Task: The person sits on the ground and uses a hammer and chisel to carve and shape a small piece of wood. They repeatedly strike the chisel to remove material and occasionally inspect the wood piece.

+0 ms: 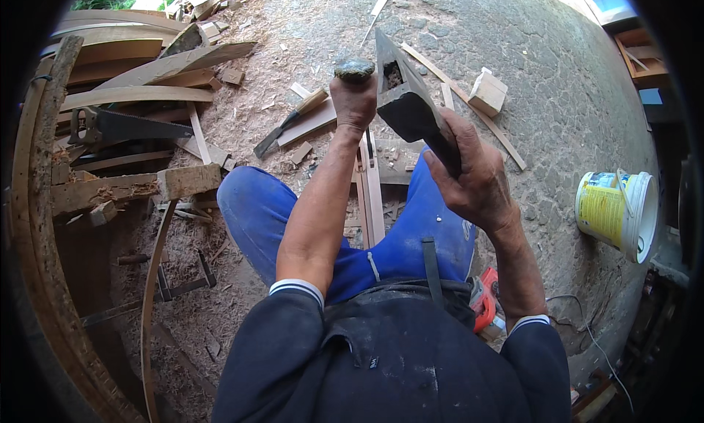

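Left hand [355, 103] is wrapped round a round-topped handle [354, 70] above the wood strip [373, 203]. Right hand [475, 174] grips a dark wedge-headed tool [408, 113], hatchet maybe, right of the strip. Handsaw [136, 125] is well left of it.

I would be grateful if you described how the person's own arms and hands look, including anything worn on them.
The left hand and right hand are ungloved, with no watch or bracelet showing. The forearms are bare. The short, dark fabric left sleeve and matching right sleeve end in white-edged, striped cuffs.
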The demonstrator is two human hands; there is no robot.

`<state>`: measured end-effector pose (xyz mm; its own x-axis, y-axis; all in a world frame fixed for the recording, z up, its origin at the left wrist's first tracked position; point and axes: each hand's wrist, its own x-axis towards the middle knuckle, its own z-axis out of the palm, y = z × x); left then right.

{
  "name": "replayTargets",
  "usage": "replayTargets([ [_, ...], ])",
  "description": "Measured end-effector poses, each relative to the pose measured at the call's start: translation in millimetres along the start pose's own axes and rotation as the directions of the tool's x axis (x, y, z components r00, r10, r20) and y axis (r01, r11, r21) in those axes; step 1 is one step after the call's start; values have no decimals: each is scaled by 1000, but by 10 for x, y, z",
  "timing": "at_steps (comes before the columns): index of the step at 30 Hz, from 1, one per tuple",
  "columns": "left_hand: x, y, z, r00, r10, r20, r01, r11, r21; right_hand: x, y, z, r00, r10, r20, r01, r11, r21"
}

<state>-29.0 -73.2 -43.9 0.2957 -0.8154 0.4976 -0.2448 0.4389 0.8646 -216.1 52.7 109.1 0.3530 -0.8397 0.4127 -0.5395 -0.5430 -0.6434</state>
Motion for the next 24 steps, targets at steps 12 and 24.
replayTargets([
  [12, 429, -694, 176, 910, -414, 30, 415, 909, -36, 1418, -52, -584, 994, 111, -2, -109, 977, -182],
  [24, 130, 313, 111, 974, 142, -179, -119, 984, 135, 1210, 673, 47, 798, 328, 506, -163, 925, -343],
])
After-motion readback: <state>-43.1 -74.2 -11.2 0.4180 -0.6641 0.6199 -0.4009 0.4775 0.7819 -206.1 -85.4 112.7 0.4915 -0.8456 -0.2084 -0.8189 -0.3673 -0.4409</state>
